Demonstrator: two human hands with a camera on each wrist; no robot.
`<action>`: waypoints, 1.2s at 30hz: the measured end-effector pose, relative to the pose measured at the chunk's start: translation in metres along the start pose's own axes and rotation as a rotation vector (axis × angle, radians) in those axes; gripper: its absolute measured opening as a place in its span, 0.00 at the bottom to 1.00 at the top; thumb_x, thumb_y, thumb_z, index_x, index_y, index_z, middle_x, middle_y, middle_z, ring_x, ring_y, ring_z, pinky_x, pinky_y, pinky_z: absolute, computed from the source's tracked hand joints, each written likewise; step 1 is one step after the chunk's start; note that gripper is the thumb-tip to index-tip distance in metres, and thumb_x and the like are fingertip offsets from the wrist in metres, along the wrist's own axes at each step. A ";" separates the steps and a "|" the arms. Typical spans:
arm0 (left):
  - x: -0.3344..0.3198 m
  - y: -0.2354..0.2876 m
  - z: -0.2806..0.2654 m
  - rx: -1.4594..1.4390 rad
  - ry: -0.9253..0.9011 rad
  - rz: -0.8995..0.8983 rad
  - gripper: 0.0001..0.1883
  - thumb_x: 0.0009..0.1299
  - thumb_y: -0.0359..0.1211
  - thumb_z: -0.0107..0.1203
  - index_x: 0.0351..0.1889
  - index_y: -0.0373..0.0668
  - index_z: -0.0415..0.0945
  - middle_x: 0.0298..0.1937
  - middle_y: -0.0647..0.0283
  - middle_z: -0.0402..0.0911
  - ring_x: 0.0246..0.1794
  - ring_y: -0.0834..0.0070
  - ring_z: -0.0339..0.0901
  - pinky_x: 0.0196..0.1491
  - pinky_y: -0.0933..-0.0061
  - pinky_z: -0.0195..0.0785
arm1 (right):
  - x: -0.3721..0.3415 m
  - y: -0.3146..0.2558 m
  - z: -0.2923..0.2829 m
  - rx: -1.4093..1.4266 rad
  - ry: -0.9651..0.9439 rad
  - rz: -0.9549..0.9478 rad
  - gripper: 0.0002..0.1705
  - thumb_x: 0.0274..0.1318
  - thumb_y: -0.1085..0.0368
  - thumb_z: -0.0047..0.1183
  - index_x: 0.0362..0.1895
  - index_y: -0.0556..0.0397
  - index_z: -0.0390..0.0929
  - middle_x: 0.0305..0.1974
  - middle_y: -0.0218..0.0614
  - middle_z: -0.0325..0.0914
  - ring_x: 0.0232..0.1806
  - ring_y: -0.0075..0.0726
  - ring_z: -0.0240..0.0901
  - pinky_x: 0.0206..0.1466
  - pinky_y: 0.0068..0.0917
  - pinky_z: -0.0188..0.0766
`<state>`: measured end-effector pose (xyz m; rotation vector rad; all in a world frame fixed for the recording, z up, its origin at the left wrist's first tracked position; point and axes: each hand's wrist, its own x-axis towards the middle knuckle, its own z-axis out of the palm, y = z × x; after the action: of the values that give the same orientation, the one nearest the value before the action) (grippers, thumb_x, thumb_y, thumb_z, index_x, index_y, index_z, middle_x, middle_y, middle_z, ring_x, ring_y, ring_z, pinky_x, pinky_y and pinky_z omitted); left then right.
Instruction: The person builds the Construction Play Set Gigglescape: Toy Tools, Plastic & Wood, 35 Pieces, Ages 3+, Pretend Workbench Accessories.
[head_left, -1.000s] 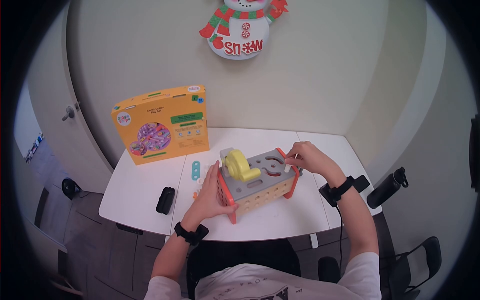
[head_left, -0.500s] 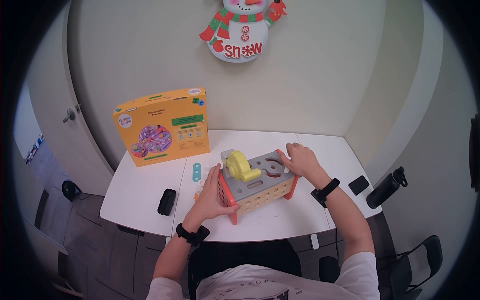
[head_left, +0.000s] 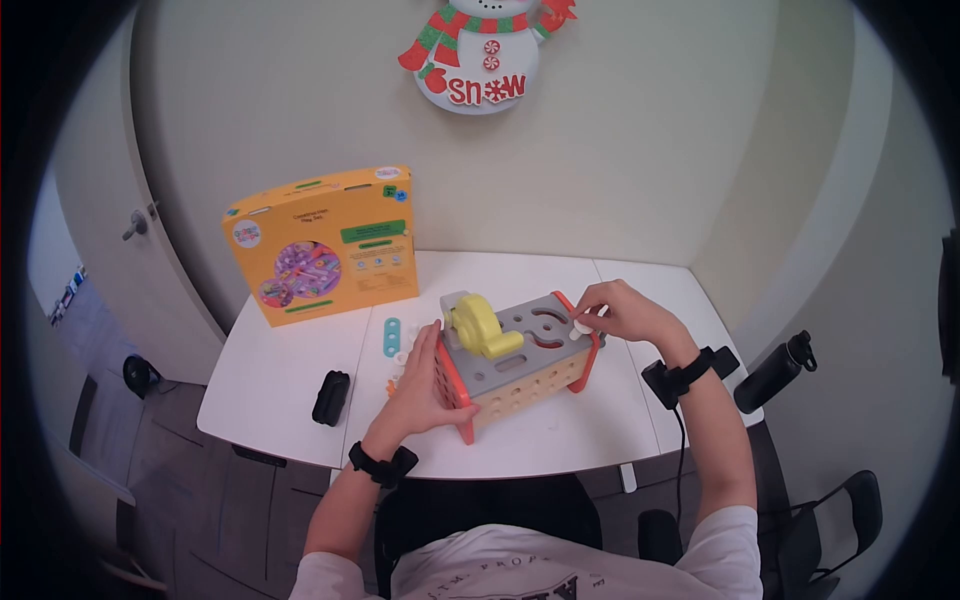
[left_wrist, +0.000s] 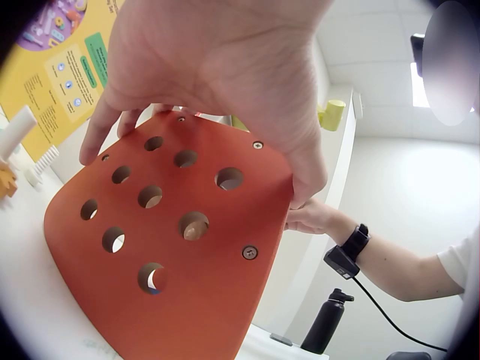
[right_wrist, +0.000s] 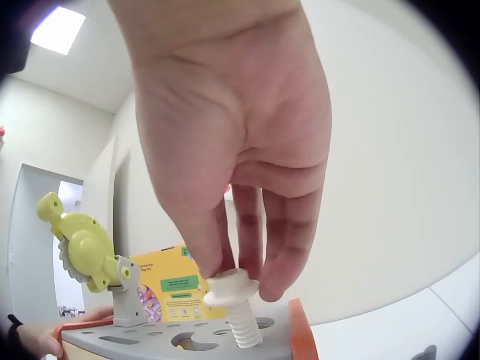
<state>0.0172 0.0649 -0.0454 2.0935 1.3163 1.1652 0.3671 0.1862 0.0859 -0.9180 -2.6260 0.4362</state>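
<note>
Now, through the head view, I see the left hand (head_left: 408, 408) nearest me. It is spread wide, but it grips the red end board (left_wrist: 187, 322), with the thumb hooked over one edge and the fingers over another. The toy bench (head_left: 495, 377) stands on the white table (head_left: 560, 440) between the two hands.

At the other end, the right hand (head_left: 628, 312) is nearly closed. It pinches the head of a white bolt (right_wrist: 231, 296) with its fingertips. Half a second ago its fingers reached past the bolt; now they meet on the head. Most of the twisty part shows over the grey top, so I think the bolt is not pushed down. It tips a little, and I can't quite tell if its tip sits in a hole.

A lime saw toy (head_left: 475, 325) stands on the bench's left side. Beside the bench I see a black case (head_left: 331, 398), an orange piece (head_left: 392, 387) and a teal strip (head_left: 392, 330). A black bottle (head_left: 775, 375) is off to the right. Farther back is a big yellow box (head_left: 350, 215), and a snowman sign (head_left: 490, 55) hangs on the wall.
</note>
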 end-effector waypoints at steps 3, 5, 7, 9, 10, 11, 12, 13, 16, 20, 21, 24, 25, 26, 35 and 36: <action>-0.001 -0.003 0.001 0.004 -0.006 -0.009 0.74 0.48 0.53 0.79 0.82 0.27 0.40 0.82 0.34 0.47 0.83 0.40 0.47 0.82 0.51 0.44 | 0.005 -0.028 -0.001 -0.082 -0.003 0.243 0.16 0.72 0.61 0.58 0.36 0.61 0.88 0.26 0.45 0.84 0.27 0.40 0.82 0.32 0.35 0.77; -0.001 -0.002 0.001 0.009 -0.009 -0.015 0.74 0.48 0.54 0.79 0.82 0.28 0.40 0.82 0.34 0.47 0.84 0.40 0.47 0.83 0.50 0.44 | 0.010 -0.026 0.016 -0.135 0.076 0.267 0.19 0.72 0.59 0.57 0.33 0.62 0.87 0.22 0.46 0.82 0.22 0.42 0.79 0.30 0.36 0.75; 0.000 -0.002 0.001 0.014 -0.009 -0.012 0.74 0.48 0.54 0.78 0.82 0.28 0.40 0.82 0.34 0.47 0.84 0.39 0.47 0.83 0.50 0.44 | 0.012 -0.028 0.021 -0.181 0.105 0.302 0.21 0.73 0.58 0.56 0.31 0.62 0.87 0.21 0.48 0.81 0.21 0.46 0.78 0.30 0.39 0.75; -0.001 -0.005 0.002 0.019 -0.008 -0.011 0.74 0.48 0.55 0.78 0.82 0.28 0.40 0.82 0.34 0.47 0.84 0.39 0.47 0.82 0.50 0.44 | 0.013 -0.033 0.020 -0.212 0.076 0.347 0.22 0.73 0.57 0.55 0.31 0.61 0.87 0.24 0.52 0.83 0.22 0.51 0.79 0.31 0.42 0.77; -0.001 -0.006 0.002 0.021 -0.008 -0.013 0.74 0.48 0.55 0.78 0.82 0.28 0.40 0.82 0.34 0.46 0.84 0.39 0.47 0.83 0.50 0.44 | 0.014 -0.032 0.019 -0.191 0.053 0.366 0.20 0.73 0.57 0.54 0.34 0.60 0.87 0.25 0.52 0.83 0.23 0.52 0.80 0.32 0.42 0.77; -0.002 -0.007 0.002 0.024 -0.008 -0.014 0.74 0.48 0.56 0.78 0.82 0.28 0.40 0.82 0.34 0.46 0.84 0.39 0.46 0.83 0.50 0.44 | 0.014 -0.029 0.018 -0.171 0.031 0.384 0.19 0.74 0.57 0.54 0.38 0.60 0.87 0.27 0.52 0.84 0.25 0.53 0.81 0.33 0.42 0.78; -0.002 -0.007 0.002 0.026 -0.008 -0.016 0.74 0.48 0.56 0.78 0.82 0.28 0.39 0.82 0.33 0.46 0.84 0.39 0.46 0.83 0.50 0.44 | 0.014 -0.027 0.017 -0.151 0.008 0.404 0.17 0.74 0.58 0.54 0.41 0.60 0.87 0.28 0.52 0.85 0.26 0.53 0.81 0.34 0.42 0.78; -0.002 -0.007 0.002 0.023 -0.008 -0.017 0.74 0.48 0.56 0.78 0.82 0.28 0.40 0.82 0.34 0.46 0.84 0.39 0.46 0.83 0.50 0.44 | 0.013 -0.026 0.018 -0.115 0.056 0.362 0.14 0.73 0.60 0.54 0.46 0.58 0.85 0.32 0.52 0.85 0.30 0.54 0.82 0.36 0.42 0.79; -0.001 -0.007 0.002 0.015 -0.011 -0.011 0.74 0.48 0.56 0.78 0.82 0.28 0.40 0.83 0.34 0.45 0.84 0.40 0.45 0.83 0.51 0.45 | 0.006 -0.021 0.023 -0.089 0.155 0.219 0.14 0.71 0.68 0.53 0.56 0.55 0.80 0.42 0.50 0.85 0.39 0.55 0.85 0.43 0.43 0.82; -0.003 -0.007 0.003 0.023 -0.014 -0.010 0.74 0.49 0.54 0.78 0.83 0.29 0.39 0.83 0.37 0.46 0.85 0.44 0.45 0.83 0.53 0.43 | -0.001 -0.017 0.030 -0.157 0.187 0.086 0.20 0.65 0.76 0.51 0.60 0.51 0.77 0.50 0.44 0.81 0.47 0.55 0.84 0.49 0.44 0.82; -0.003 -0.006 0.003 0.027 -0.017 -0.014 0.73 0.49 0.53 0.79 0.83 0.29 0.39 0.82 0.38 0.47 0.85 0.46 0.45 0.84 0.53 0.42 | -0.002 -0.020 0.031 -0.147 0.199 0.084 0.22 0.63 0.78 0.51 0.60 0.51 0.77 0.51 0.43 0.80 0.48 0.54 0.84 0.50 0.44 0.82; -0.003 -0.003 0.002 0.028 -0.019 -0.025 0.73 0.49 0.53 0.79 0.82 0.29 0.39 0.82 0.39 0.47 0.85 0.46 0.45 0.84 0.53 0.42 | -0.003 -0.026 0.035 -0.189 0.273 0.047 0.17 0.61 0.79 0.50 0.52 0.54 0.80 0.46 0.44 0.81 0.45 0.53 0.83 0.45 0.42 0.80; -0.003 -0.003 0.001 0.028 -0.023 -0.024 0.73 0.49 0.54 0.79 0.82 0.29 0.39 0.82 0.38 0.47 0.85 0.46 0.45 0.84 0.54 0.42 | -0.003 -0.024 0.036 -0.219 0.242 0.056 0.16 0.60 0.79 0.50 0.50 0.54 0.81 0.45 0.45 0.81 0.44 0.54 0.83 0.45 0.42 0.81; -0.003 -0.003 0.001 0.027 -0.026 -0.023 0.73 0.49 0.54 0.79 0.82 0.29 0.39 0.82 0.38 0.46 0.85 0.46 0.45 0.84 0.54 0.42 | -0.002 -0.018 0.035 -0.250 0.212 0.065 0.15 0.59 0.79 0.50 0.48 0.55 0.82 0.44 0.46 0.82 0.44 0.54 0.83 0.45 0.42 0.81; -0.002 -0.004 0.002 0.029 -0.016 -0.015 0.74 0.48 0.55 0.78 0.82 0.27 0.40 0.83 0.36 0.45 0.84 0.42 0.46 0.83 0.53 0.46 | -0.014 -0.024 0.007 -0.152 0.052 0.101 0.12 0.65 0.66 0.59 0.47 0.58 0.89 0.39 0.48 0.86 0.37 0.48 0.84 0.41 0.36 0.80; -0.002 -0.003 0.002 0.016 -0.017 -0.014 0.74 0.48 0.55 0.78 0.82 0.27 0.40 0.83 0.36 0.45 0.84 0.42 0.46 0.83 0.53 0.46 | -0.013 -0.025 0.006 -0.167 0.029 0.116 0.13 0.66 0.63 0.61 0.48 0.58 0.89 0.37 0.49 0.86 0.36 0.47 0.84 0.40 0.35 0.80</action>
<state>0.0166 0.0651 -0.0494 2.0974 1.3347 1.1316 0.3607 0.1583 0.0877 -1.1250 -2.6226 0.2324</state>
